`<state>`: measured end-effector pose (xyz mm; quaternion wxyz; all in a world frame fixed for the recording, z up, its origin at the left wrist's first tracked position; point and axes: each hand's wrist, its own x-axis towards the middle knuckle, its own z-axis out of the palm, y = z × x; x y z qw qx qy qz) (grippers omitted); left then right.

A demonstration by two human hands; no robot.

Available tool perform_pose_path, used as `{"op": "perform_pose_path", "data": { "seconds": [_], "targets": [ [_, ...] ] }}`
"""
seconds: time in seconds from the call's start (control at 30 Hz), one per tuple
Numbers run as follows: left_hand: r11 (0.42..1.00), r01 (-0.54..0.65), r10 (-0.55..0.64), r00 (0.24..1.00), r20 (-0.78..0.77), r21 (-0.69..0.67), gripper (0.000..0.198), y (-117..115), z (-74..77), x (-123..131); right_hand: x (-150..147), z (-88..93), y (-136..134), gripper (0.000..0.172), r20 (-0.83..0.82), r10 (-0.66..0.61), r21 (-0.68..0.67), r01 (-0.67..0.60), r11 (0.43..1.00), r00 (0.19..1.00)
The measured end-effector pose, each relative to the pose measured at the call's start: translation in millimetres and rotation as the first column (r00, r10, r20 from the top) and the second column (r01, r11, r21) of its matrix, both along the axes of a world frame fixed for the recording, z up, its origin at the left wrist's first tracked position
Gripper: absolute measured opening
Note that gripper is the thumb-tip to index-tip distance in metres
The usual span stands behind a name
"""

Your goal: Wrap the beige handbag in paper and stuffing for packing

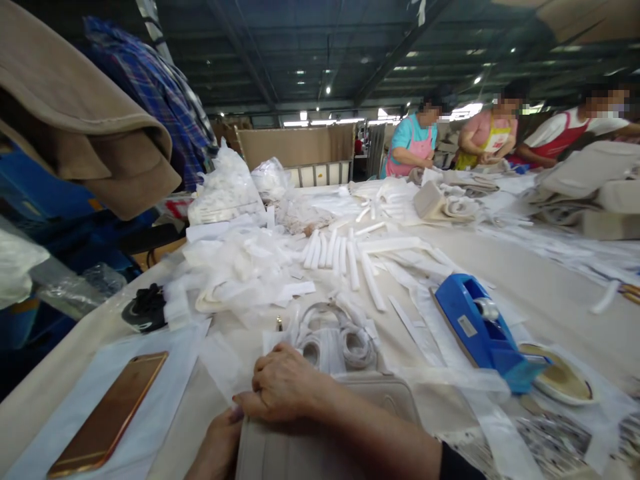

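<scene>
While three other people work at the far end of the long table [525, 280], the person nearest me has both hands down on a flat grey case [320, 433] at the table's near edge. The right hand [283, 383] lies across its top left corner with fingers curled shut over the edge; the left hand [217, 447] presses against the case's left side, and I cannot tell how its fingers sit. This looks like a closing or squaring-up step, and the next move seems to need a firm pinch along that edge.

Just beyond the case lie coiled white cables [345, 340] in thin wrap. A clear bag [225, 190] further back is stuffed with small white pieces. A blue tape dispenser [483, 330] holds its roll, and a gold phone [110, 413] lies to the left.
</scene>
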<state>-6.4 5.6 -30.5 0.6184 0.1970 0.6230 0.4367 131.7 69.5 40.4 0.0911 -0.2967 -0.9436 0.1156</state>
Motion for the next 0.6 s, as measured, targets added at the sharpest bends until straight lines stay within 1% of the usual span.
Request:
{"op": "perform_pose_path", "data": {
  "seconds": [0.07, 0.1, 0.17, 0.23, 0.33, 0.47, 0.53, 0.6],
  "targets": [
    [1.000, -0.014, 0.015, 0.998, -0.064, 0.019, 0.050, -1.2, -1.6, -2.3, -0.7, -2.0, -1.4, 0.053, -0.016, -0.017, 0.012, 0.017, 1.000, 1.000],
    [0.999, -0.034, 0.036, 0.994, -0.101, 0.018, 0.050, -1.4, -2.3, -4.0, -0.9, -3.1, -2.0, 0.051, -0.027, -0.021, 0.020, 0.022, 1.000, 0.999],
    [0.997, -0.077, 0.077, 0.985, -0.154, 0.009, 0.042, -1.2, -3.7, -7.5, -1.2, -5.1, -2.8, 0.051, -0.041, -0.023, 0.034, 0.024, 0.999, 0.999],
    [0.994, -0.107, 0.107, 0.983, -0.150, 0.011, 0.032, -1.1, -3.9, -8.9, -1.4, -6.1, -3.0, 0.051, -0.047, -0.020, 0.043, 0.022, 0.999, 0.999],
    [0.993, -0.111, 0.112, 0.993, -0.025, 0.028, 0.022, -2.8, 1.9, -5.0, -1.0, -5.1, -2.2, 0.050, -0.051, -0.021, 0.045, 0.023, 0.999, 0.998],
    [0.997, -0.074, 0.073, 0.980, 0.186, -0.003, 0.020, -6.0, 15.5, 3.3, 0.5, -1.5, 0.0, 0.051, -0.046, -0.004, 0.031, 0.006, 1.000, 0.999],
    [0.997, -0.081, 0.083, 0.977, 0.196, -0.018, 0.018, -6.5, 19.0, 5.0, 1.0, -0.6, 1.2, 0.051, -0.049, 0.005, 0.021, -0.004, 1.000, 0.999],
    [0.998, -0.063, 0.063, 0.989, 0.137, -0.001, 0.014, -6.3, 19.3, 5.0, 1.2, -0.6, 2.2, 0.051, -0.054, 0.008, 0.013, -0.007, 1.000, 0.998]
  ]
}}
